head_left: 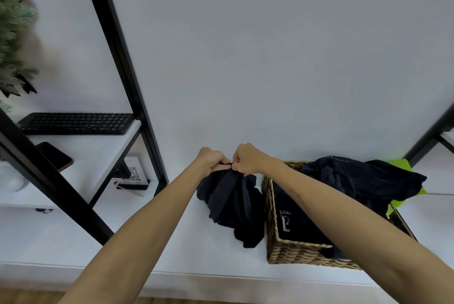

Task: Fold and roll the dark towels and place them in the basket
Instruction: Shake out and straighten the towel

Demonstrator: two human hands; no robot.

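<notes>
A dark towel (233, 203) hangs bunched over the white surface, just left of the woven basket (294, 254). My left hand (212, 160) and my right hand (247, 159) sit close together at its top edge, and each pinches the cloth there. Its lower end touches the surface beside the basket's left wall. More dark towels (356, 181) lie heaped in the basket and spill over its far rim; one inside shows white print.
A black metal shelf frame (127, 78) stands at the left, holding a keyboard (76, 123) and a phone (55, 156). A card with a QR code (134, 176) leans below. A green cloth (403, 181) lies behind the basket. The white wall is close ahead.
</notes>
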